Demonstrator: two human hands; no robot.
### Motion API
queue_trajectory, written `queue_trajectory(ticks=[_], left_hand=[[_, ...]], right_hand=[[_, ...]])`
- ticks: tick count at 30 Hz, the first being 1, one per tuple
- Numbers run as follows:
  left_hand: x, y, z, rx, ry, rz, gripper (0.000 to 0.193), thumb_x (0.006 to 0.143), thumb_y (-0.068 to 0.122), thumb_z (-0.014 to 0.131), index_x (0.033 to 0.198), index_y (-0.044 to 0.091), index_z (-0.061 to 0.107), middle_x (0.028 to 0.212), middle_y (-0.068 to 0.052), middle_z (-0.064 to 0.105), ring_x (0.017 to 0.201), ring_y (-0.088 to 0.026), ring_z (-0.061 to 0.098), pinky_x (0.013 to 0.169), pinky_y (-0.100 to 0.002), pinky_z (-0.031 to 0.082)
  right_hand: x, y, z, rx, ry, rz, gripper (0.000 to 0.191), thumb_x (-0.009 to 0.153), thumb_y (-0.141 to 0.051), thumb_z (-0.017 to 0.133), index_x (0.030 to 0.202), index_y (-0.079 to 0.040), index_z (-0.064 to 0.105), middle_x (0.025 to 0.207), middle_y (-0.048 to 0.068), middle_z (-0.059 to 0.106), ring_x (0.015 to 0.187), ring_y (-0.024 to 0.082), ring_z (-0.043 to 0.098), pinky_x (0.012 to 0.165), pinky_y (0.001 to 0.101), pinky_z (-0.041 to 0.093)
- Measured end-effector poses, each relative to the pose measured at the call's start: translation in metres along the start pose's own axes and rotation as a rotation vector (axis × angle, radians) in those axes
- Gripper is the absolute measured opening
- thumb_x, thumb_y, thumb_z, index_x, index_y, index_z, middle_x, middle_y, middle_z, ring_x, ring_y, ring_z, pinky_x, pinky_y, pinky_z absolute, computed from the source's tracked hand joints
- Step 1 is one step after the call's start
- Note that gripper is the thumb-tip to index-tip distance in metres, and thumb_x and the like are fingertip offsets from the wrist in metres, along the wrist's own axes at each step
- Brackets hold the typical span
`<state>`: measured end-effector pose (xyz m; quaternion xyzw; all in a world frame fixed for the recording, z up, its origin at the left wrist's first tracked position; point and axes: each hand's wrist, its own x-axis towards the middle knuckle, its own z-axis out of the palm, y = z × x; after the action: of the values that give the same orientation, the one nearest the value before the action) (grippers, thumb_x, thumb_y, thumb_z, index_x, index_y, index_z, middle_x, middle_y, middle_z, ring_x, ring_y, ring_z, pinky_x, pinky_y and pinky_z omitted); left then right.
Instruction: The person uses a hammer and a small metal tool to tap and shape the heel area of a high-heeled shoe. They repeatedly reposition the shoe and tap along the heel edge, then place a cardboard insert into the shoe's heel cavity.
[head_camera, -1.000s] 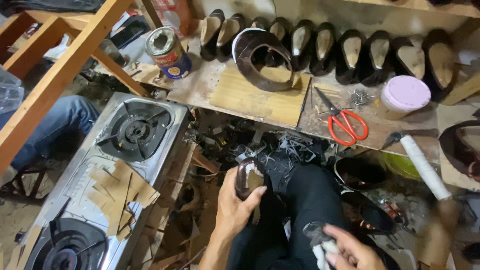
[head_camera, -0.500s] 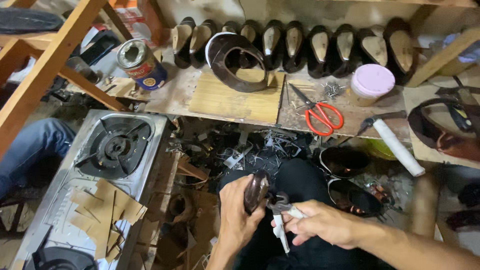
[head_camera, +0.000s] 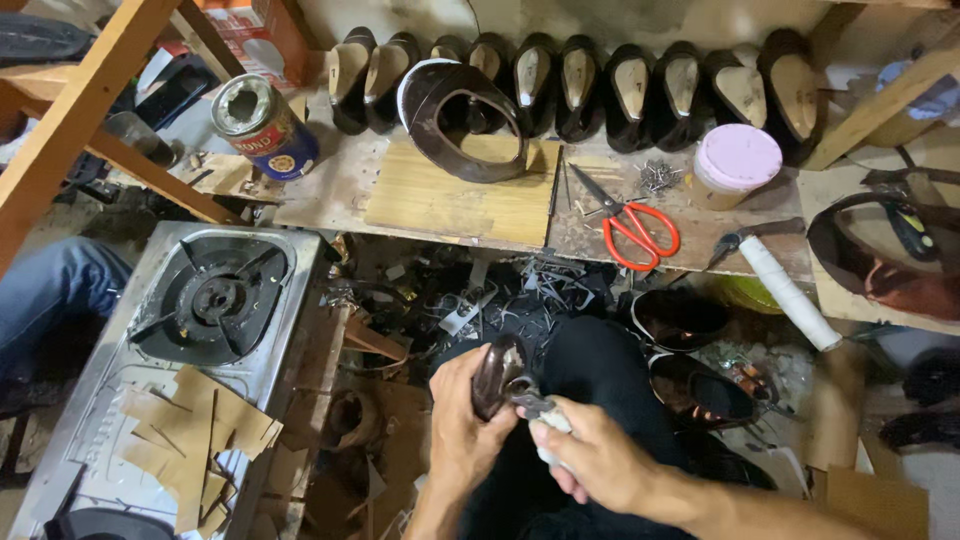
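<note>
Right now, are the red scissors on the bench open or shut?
Open. The red-handled scissors lie flat on the workbench, their blades spread apart in a narrow V.

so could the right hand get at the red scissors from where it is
Probably yes, once freed: the right hand is closed on a white-handled tool at the dark shoe. The red scissors lie uncovered on the bench ahead.
</note>
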<state>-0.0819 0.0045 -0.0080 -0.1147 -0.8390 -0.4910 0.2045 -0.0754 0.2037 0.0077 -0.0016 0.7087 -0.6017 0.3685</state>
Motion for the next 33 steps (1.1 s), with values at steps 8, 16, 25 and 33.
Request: queue_trajectory(ticks=[8,16,25,33], left_hand=[[0.012,-0.018,-0.010,-0.330,0.093,-0.579,0.056,0.080,0.013,0.080,0.130,0.003,0.057,0.105,-0.005,0.072,0.091,-0.013,0.067,0.085,-0.030,0.055],[0.005,-0.034,-0.010,-0.524,0.076,-0.610,0.048,0.083,0.006,0.078,0.126,0.002,0.056,0.099,-0.004,0.069,0.087,-0.011,0.064,0.080,-0.028,0.054],[-0.001,-0.042,-0.015,-0.730,0.085,-0.615,0.051,0.083,0.003,0.076,0.129,0.001,0.054,0.105,-0.006,0.069,0.093,-0.013,0.065,0.085,-0.030,0.054],[0.027,-0.009,-0.027,-0.750,-0.071,-0.699,0.066,0.076,0.012,0.079,0.136,0.004,0.052,0.112,-0.006,0.069,0.099,-0.016,0.067,0.089,-0.033,0.054]], right_hand=[[0.032,0.002,-0.027,-0.513,0.385,-0.487,0.021,0.095,-0.025,0.061,0.100,-0.005,0.065,0.074,0.015,0.067,0.065,0.032,0.068,0.059,0.0432,0.052],[0.083,-0.073,-0.199,-1.064,0.715,-0.076,0.030,0.093,-0.026,0.057,0.111,-0.005,0.068,0.095,0.025,0.073,0.091,0.045,0.070,0.081,0.0574,0.053],[0.089,-0.067,-0.195,-1.397,0.879,-0.260,0.057,0.094,-0.049,0.060,0.125,-0.002,0.069,0.114,0.027,0.069,0.102,0.045,0.066,0.086,0.0549,0.051],[0.035,-0.005,-0.110,-0.944,0.632,-0.724,0.043,0.086,-0.032,0.071,0.115,-0.002,0.071,0.110,0.016,0.071,0.103,0.032,0.067,0.090,0.0409,0.052]])
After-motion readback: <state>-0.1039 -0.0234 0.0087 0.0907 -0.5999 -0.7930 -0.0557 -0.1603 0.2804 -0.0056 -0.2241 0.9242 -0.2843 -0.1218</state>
